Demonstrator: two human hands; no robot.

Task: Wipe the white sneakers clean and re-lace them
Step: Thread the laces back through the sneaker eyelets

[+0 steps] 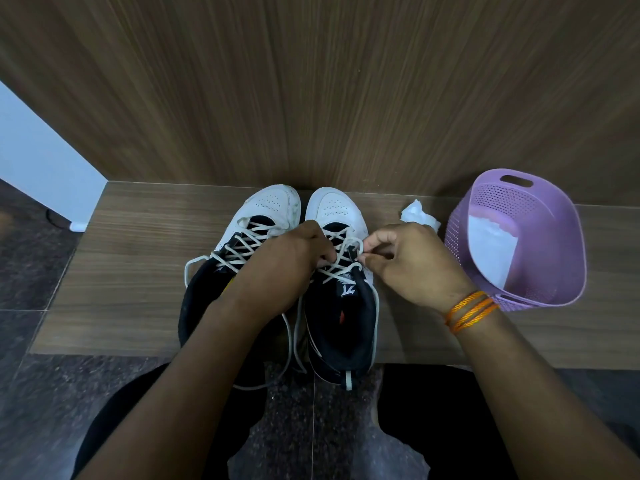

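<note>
L sneaker (249, 237) on the wood step: laced to the top, ends loose. R sneaker (341, 271) beside it, nearly laced; left hand (294, 261) fingers curled on the crossings, right hand (412, 261) pinching lace end at an upper eyelet. Used wipe (417, 213) & purple basket (540, 299) at right, so wiping prob. done; tying left.

From my remote seat, a tall wood-grain panel (346, 91) filled the view from nine o'clock round to three, its grain running vertically. Below it a low wooden ledge (138, 271) of the same brown ran across the middle. Toward six o'clock I saw dark speckled stone floor tiles (31, 393) with thin pale joints. At ten o'clock stood a pale blue-white wall (38, 161). The light was soft and even.
</note>
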